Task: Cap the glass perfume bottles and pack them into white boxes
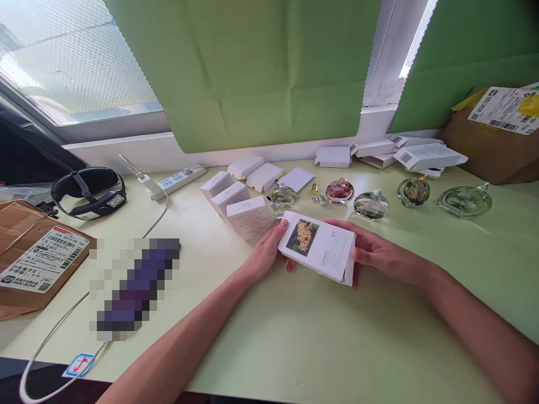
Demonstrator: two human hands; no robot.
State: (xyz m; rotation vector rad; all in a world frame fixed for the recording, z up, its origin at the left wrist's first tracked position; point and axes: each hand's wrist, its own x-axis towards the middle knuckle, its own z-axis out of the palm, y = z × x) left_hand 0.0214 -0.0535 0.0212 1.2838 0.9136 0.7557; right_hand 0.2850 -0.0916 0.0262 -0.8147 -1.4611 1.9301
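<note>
One white cable (26,373) loops over the near edge of the surface (286,342), at eight o'clock from the box in hand, leading up to a pixelated dark object (137,289). Now the centre of the dial: a flower-printed box (324,244), held between two hands! Left hand (269,244) at nine o'clock, its grip pinching the end, thumb on top; right hand (377,255) at three, its grip pinching the opposite end, where a flap pokes out. Brown parcel (25,238) out at nine. Three upright boxes (248,216) line up at ten, just beyond the left hand. Beyond the held box, here come the bottles: a clear bottle (371,207) at two, a green bottle (463,203) towards three, a small bottle (284,197) at eleven, a red bottle (339,192) towards one, and a yellow-flowered bottle (413,192) at two. Farther back, a black headset (101,205) sits past nine, a power strip (179,179) at ten. White cartons (432,156) pile up between one and two, a big brown carton (475,146) beyond, and a green blind (269,73) hangs at twelve.
</note>
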